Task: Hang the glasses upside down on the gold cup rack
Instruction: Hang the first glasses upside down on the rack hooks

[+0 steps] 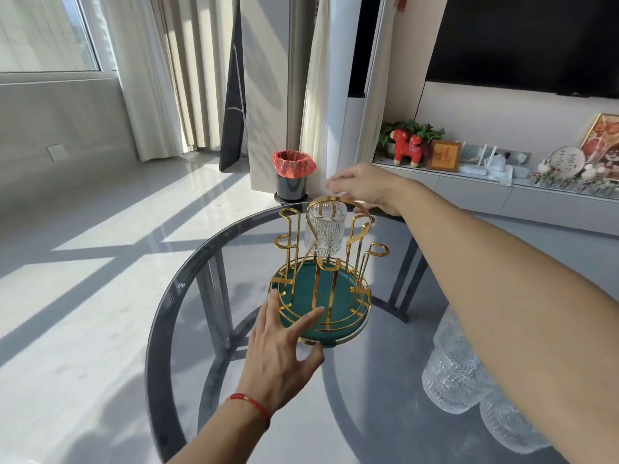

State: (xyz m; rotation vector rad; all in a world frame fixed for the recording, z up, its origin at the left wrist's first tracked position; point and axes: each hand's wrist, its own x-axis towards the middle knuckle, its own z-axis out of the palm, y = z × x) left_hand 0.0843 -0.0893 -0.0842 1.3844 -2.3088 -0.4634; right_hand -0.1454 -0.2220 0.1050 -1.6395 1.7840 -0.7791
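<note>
The left hand [281, 349] lies at the near-left rim of the gold cup rack [321, 283], fingers [303, 324] spread and released, their tips resting on the green tray base; it grips nothing and seems only to steady the stand on the round glass desk [174, 296]. One ribbed glass [324, 229] already hangs mouth-down on a peg at the far side of the rack, under the arched handle. The pegs to its left and right, and the nearer ones, look free.

The right hand [360, 190] reaches over the top of the rack beyond the handle, fingers loosely curled; they look empty, and it appears to have just let go or to be near the handle, though whether it touches the gold arch I cannot tell. Under the right forearm, at the right edge of the desk, more glasses [455, 376] stand stacked or close together, waiting.

To do this step well, I judge the left hand should press the base down so the light rack does not tip, while the right draws clear without brushing the hung glass, then takes the next glass by its body, turns it mouth-down and lowers it straight over a free peg
</note>
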